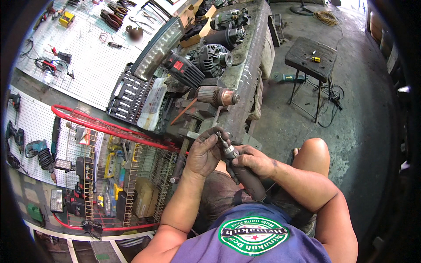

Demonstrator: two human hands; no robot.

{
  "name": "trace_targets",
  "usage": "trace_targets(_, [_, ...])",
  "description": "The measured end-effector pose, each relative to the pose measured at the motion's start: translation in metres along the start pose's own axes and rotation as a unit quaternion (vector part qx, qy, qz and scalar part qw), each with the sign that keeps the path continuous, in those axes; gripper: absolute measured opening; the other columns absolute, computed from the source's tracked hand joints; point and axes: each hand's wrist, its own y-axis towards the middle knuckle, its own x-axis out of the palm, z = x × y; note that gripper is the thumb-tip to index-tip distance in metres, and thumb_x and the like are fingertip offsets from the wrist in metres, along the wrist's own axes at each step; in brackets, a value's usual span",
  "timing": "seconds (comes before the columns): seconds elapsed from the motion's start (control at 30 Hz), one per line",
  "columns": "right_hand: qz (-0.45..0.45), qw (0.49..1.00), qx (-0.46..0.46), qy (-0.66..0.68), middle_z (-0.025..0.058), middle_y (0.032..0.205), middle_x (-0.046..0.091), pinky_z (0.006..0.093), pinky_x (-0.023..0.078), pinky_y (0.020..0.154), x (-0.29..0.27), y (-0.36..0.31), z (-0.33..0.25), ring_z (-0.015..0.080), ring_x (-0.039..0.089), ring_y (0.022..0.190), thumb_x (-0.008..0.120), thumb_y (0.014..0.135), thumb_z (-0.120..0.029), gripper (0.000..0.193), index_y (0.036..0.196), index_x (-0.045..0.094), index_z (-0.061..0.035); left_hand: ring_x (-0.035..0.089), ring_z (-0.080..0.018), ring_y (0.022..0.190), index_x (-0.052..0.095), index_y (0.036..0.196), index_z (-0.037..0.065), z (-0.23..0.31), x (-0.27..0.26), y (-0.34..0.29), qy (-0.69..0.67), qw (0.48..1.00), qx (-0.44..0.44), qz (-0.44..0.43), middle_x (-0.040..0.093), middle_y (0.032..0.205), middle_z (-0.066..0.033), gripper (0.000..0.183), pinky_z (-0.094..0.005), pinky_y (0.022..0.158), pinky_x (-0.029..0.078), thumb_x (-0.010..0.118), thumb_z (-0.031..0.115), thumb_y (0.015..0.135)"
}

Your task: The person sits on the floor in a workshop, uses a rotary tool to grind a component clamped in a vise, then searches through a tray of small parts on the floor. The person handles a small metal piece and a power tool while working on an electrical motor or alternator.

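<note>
Above my lap I hold a dark, thick-bodied rotary tool (251,185) with a pale metal nose, tilted toward the upper left. My right hand (253,163) is closed round it just behind the nose. At the tip, my left hand (205,152) pinches a thin shiny bit (222,137), partly hidden by the fingers. Just beyond my hands, a motor armature (215,95) with copper-coloured windings lies across a vise (199,111) at the bench edge.
The workbench (250,83) carries an alternator (210,59), a motor with a red label (184,70) and a socket set (127,98). A red-framed wire rack (109,127) stands left. To the right is a stool (302,50) with a yellow-handled screwdriver (315,59); a green angle grinder (290,78) lies nearby.
</note>
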Motion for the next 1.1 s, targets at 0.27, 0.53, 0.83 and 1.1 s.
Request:
trace_targets(0.27, [-0.010, 1.000, -0.003, -0.022, 0.0103, 0.091, 0.071, 0.0345, 0.060, 0.069, -0.0010, 0.0017, 0.0007, 0.0194, 0.071, 0.076, 0.066, 0.100, -0.026, 0.029, 0.111, 0.063, 0.0001, 0.077, -0.0297, 0.110, 0.070, 0.131, 0.002, 0.0027, -0.0019, -0.0003, -0.037, 0.999, -0.015, -0.009, 0.077, 0.119, -0.0174, 0.032, -0.0428, 0.099, 0.063, 0.071, 0.021, 0.105])
trace_targets(0.53, [-0.016, 0.999, -0.012, -0.046, 0.0092, 0.091, 0.072, 0.0342, 0.060, 0.069, -0.0011, 0.0017, -0.0003, 0.0177, 0.070, 0.076, 0.066, 0.097, -0.025, 0.028, 0.110, 0.064, 0.0001, 0.078, -0.0284, 0.106, 0.074, 0.124, 0.001, 0.0010, -0.0011, -0.0012, 0.004, 1.000, 0.009, -0.003, 0.078, 0.117, -0.0171, 0.029, -0.0414, 0.097, 0.064, 0.074, 0.022, 0.105])
trace_targets(0.83, [-0.024, 0.995, -0.029, -0.092, 0.0083, 0.091, 0.071, 0.0337, 0.059, 0.070, 0.0019, -0.0008, -0.0041, 0.0168, 0.069, 0.078, 0.067, 0.095, -0.025, 0.030, 0.111, 0.065, 0.0008, 0.079, -0.0301, 0.103, 0.073, 0.125, -0.003, 0.0041, 0.0054, -0.0058, 0.036, 0.999, 0.038, -0.016, 0.079, 0.116, -0.0204, 0.032, -0.0422, 0.097, 0.065, 0.074, 0.021, 0.104])
trace_targets(1.1, [-0.020, 0.994, -0.022, -0.109, 0.0049, 0.098, 0.069, 0.0318, 0.056, 0.079, 0.0002, -0.0018, -0.0039, 0.0124, 0.063, 0.086, 0.067, 0.095, -0.021, 0.032, 0.117, 0.066, 0.0023, 0.076, -0.0322, 0.116, 0.070, 0.134, -0.004, 0.0053, 0.0008, -0.0060, 0.028, 0.999, 0.027, -0.027, 0.076, 0.129, -0.0212, 0.041, -0.0457, 0.104, 0.061, 0.073, 0.019, 0.101])
